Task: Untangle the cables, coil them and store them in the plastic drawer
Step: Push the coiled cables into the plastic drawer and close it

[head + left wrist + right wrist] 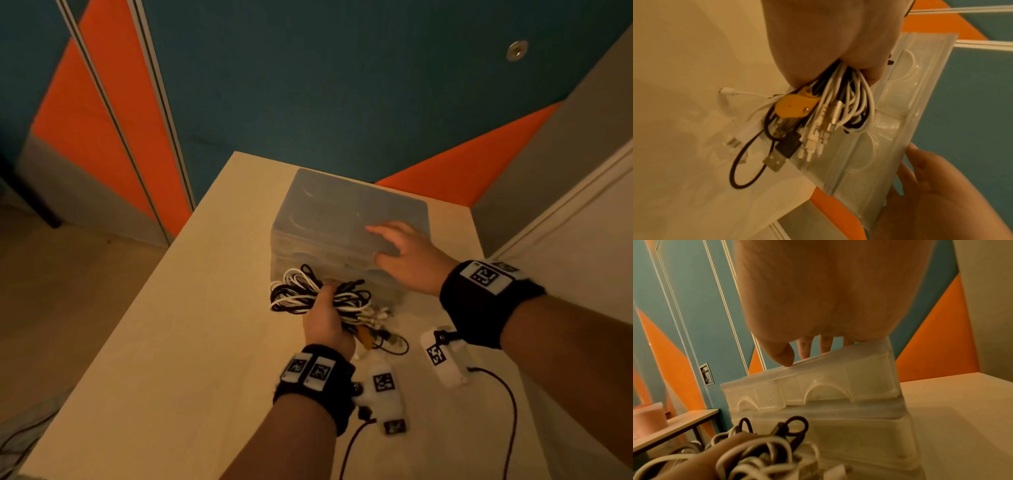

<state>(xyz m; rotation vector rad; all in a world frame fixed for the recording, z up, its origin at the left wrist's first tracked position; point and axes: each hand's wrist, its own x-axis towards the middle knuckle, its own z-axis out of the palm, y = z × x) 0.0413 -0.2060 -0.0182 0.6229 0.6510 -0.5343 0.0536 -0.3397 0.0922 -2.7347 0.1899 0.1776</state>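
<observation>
Here, left hand [325,320] gripping cable bundle [308,294] crosswise, plugs [813,142] rightward.

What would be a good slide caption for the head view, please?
Left hand grips the cable bundle; right hand rests on the plastic drawer unit.

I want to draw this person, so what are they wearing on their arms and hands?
Bare hands, no sleeves. Each wrist has a black band with white square-patterned tags, and the left band too. White tagged camera pods hang beneath, trailing thin dark cables.
</observation>
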